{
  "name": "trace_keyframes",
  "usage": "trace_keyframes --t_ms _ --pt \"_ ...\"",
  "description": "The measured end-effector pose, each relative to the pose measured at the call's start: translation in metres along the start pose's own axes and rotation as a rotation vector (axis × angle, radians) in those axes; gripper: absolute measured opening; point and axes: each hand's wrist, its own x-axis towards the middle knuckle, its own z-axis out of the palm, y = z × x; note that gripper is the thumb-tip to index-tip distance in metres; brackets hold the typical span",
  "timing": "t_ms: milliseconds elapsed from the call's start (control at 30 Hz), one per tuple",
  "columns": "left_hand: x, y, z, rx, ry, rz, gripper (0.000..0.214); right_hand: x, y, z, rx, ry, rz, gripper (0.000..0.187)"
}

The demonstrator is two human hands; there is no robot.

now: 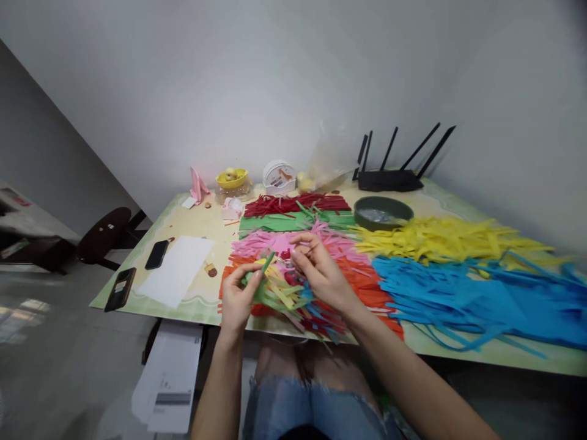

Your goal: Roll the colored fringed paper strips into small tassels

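Note:
My left hand [239, 298] pinches a green paper strip [268, 261] between thumb and fingers, its end pointing up. Below and between both hands hangs a bundle of multicolored paper strips [287, 294], in green, yellow, red and blue. My right hand [320, 272] is raised just right of the bundle with its fingertips drawn together; what they hold, if anything, is too small to see. Under the hands lie fringed paper sheets: orange [367, 284], pink [250, 244], green [257, 223] and dark red [270, 205].
Blue fringed paper [468, 299] and yellow fringed paper [449, 238] spread across the right side. A dark green bowl [383, 214] and a black router [389, 179] stand behind. At left are white paper [178, 269], two phones [156, 254] and the table edge. A yellow fruit bowl [232, 180] sits at the back.

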Motion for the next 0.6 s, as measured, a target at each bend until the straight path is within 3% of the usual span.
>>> trace_keyframes --t_ms 200,367,600 --pt "0.001 -0.001 0.009 -0.303 -0.004 -0.137 0.038 -0.010 -0.014 -0.004 -0.423 -0.299 -0.066 0.026" --pt "0.003 -0.006 0.014 -0.395 -0.030 -0.240 0.041 -0.005 -0.015 -0.006 -0.493 -0.293 -0.141 0.040" --pt "0.001 -0.005 0.018 -0.390 -0.045 -0.195 0.035 -0.005 -0.019 -0.006 -0.530 -0.314 -0.072 0.041"
